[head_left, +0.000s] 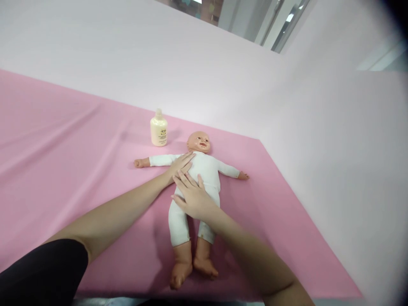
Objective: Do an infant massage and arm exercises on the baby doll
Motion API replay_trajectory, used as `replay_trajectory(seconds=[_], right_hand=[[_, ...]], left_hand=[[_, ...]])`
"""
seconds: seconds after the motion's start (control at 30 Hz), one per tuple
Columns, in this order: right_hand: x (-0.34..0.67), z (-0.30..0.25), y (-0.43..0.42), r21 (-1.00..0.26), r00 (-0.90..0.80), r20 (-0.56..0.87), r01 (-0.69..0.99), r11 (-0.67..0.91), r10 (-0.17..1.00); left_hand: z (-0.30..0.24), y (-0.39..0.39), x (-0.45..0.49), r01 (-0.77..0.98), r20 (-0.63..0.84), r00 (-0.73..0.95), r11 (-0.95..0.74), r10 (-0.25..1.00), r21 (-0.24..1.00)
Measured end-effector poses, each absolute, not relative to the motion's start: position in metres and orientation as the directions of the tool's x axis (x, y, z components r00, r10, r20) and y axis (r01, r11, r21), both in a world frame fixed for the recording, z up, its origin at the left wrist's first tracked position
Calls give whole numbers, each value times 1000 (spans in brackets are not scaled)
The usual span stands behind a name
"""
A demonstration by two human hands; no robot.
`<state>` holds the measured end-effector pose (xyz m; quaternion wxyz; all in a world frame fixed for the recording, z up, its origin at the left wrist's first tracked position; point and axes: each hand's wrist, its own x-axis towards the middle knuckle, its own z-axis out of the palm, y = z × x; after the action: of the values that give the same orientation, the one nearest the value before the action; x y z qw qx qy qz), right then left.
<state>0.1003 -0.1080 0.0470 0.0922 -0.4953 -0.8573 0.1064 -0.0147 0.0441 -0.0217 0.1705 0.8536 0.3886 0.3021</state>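
**Sleeve**: black, on the person's left upper arm, nearer than the doll's feet and off to their left.

**Doll**: a baby figure in a white suit. It lies on its back on the pink surface, bare feet nearest, arms spread, head at the far end.

**Right hand**: lies flat and open on the doll's belly. The fingers are slightly spread and point toward the doll's head, and it grips nothing.

**Left hand**: just beyond the right hand. It lies flat and open across the doll's chest near the shoulder, fingers extended, and grips nothing. The two hands look to touch at the fingertips, though the view is too soft to be sure.

**Bottle**: cream-coloured and upright, beyond the doll's outstretched arm, left of its head and apart from it.

**Wall**: pale pink, behind the doll and the bottle.
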Motion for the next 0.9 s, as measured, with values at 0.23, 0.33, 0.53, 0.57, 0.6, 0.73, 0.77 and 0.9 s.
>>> replay_trajectory(seconds=[0.23, 0.33, 0.53, 0.57, 0.6, 0.73, 0.77, 0.9], right_hand=[[119, 45, -84, -223, -373, 79, 897, 381, 924], [139, 42, -62, -279, -384, 29, 884, 376, 923], [168, 32, -36, -409, -332, 112, 844, 348, 937], [169, 30, -35, -414, -303, 124, 850, 326, 945], [170, 29, -34, -420, -276, 132, 855, 306, 952], [172, 23, -32, -443, -184, 154, 865, 234, 971], [173, 21, -30, -447, -166, 161, 866, 222, 973], [182, 12, -22, -469, -114, 200, 861, 197, 973]], left_hand=[[-26, 41, -16, 561, 401, 507, -645, 763, 519], [-24, 38, -15, 563, 408, 491, -638, 770, 526], [-20, 34, -12, 588, 403, 467, -617, 787, 524], [-19, 33, -12, 592, 398, 464, -611, 791, 525], [-19, 33, -12, 597, 394, 460, -606, 796, 527], [-14, 29, -13, 629, 381, 429, -574, 819, 525], [-13, 28, -13, 644, 373, 419, -561, 828, 521], [-8, 25, -13, 727, 335, 345, -476, 877, 495]])
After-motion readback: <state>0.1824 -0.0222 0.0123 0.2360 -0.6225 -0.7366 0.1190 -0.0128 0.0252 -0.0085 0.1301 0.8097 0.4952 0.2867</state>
